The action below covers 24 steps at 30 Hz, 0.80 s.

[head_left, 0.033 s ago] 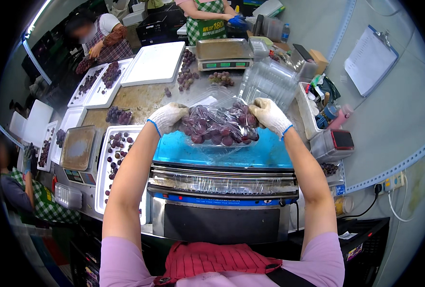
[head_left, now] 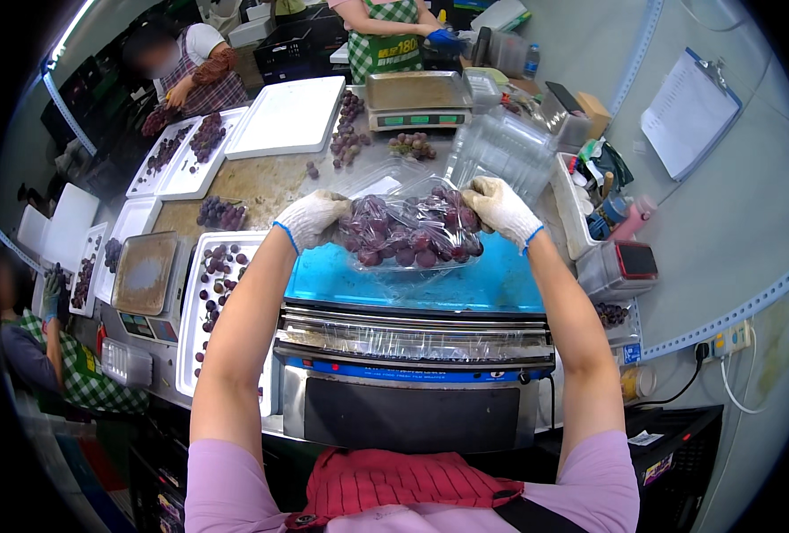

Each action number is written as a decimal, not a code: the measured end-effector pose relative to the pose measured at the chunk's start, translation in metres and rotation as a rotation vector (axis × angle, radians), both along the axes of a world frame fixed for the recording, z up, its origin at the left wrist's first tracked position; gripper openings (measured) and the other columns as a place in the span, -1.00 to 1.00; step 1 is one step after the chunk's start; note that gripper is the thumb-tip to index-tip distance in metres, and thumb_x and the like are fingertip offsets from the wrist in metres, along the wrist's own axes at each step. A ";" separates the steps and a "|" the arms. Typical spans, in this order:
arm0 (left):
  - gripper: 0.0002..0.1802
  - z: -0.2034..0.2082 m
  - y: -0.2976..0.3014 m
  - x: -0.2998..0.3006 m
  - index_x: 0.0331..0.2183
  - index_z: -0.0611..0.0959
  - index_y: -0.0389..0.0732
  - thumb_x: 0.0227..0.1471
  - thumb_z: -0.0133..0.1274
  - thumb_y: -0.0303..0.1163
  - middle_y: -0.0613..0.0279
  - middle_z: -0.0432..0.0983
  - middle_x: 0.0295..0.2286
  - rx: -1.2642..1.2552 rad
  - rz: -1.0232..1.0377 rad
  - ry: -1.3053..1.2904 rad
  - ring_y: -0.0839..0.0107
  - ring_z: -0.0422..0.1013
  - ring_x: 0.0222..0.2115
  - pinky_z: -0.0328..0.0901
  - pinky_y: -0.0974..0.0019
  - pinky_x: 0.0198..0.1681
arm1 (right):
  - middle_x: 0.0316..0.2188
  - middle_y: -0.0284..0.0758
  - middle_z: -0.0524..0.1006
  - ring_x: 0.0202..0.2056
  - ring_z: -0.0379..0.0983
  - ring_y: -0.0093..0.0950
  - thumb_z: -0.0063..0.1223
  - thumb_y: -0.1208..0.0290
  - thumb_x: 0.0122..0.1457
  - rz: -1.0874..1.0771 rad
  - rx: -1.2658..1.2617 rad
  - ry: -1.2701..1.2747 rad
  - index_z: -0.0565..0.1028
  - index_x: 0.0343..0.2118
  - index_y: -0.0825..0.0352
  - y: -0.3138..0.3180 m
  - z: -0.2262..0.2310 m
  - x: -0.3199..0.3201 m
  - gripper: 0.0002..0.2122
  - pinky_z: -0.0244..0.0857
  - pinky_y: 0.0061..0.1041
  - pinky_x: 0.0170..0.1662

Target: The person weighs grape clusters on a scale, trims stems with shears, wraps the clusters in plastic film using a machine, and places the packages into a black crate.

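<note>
Between my two hands is a clear plastic tray of dark red grapes (head_left: 410, 235) with shiny cling film over it. At its left end, my left hand (head_left: 313, 218), in a white knit glove with a blue cuff, is closed on the edge. My right hand (head_left: 501, 211), gloved alike, grips the upper right end, its fingers bent over the film. The pack is held over the blue top plate (head_left: 510, 275) of a film wrapping machine (head_left: 412, 409). A roll of clear film (head_left: 412, 339) lies along the machine's front. Most of the fingertips are hidden.
A white tray of loose grapes (head_left: 201, 311) stands left of the machine. Beyond are a scale (head_left: 417, 93), grape bunches (head_left: 348, 147) and stacked clear boxes (head_left: 492, 164). A white tool bin (head_left: 575, 218) stands right. Three co-workers are around the far and left sides.
</note>
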<state>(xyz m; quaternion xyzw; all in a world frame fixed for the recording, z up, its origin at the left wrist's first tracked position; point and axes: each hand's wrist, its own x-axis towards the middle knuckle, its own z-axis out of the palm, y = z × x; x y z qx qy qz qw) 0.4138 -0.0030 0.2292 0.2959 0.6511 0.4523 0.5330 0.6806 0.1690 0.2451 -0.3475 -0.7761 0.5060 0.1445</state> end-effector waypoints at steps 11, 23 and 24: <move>-0.56 -0.011 -0.041 0.032 -0.04 0.46 -0.38 0.14 -0.08 -0.27 0.09 0.53 -0.28 0.230 0.281 -0.043 0.40 0.50 -0.41 0.43 0.34 -0.39 | -0.72 -0.46 0.28 -0.78 0.11 -0.65 -0.09 0.35 0.14 0.061 -0.214 0.022 0.44 -0.36 0.39 0.012 -0.012 -0.006 -0.81 -0.07 -0.57 -0.73; -0.35 -0.001 -0.079 0.059 0.15 0.25 -0.32 0.14 -0.02 -0.18 0.10 0.44 -0.13 0.261 0.185 -0.158 0.45 0.46 -0.46 0.42 0.42 -0.48 | -0.76 -0.45 0.34 -0.83 0.09 -0.61 -0.08 0.29 0.19 -0.127 -0.459 0.011 0.49 -0.50 0.27 0.004 -0.006 -0.012 -0.78 -0.09 -0.57 -0.76; -0.35 -0.001 -0.078 0.060 0.15 0.24 -0.32 0.14 -0.01 -0.19 0.11 0.44 -0.13 0.263 0.192 -0.181 0.46 0.46 -0.47 0.42 0.42 -0.49 | -0.75 -0.45 0.36 -0.83 0.10 -0.60 -0.09 0.28 0.20 -0.136 -0.504 -0.017 0.50 -0.50 0.28 -0.004 0.006 -0.011 -0.77 -0.08 -0.56 -0.76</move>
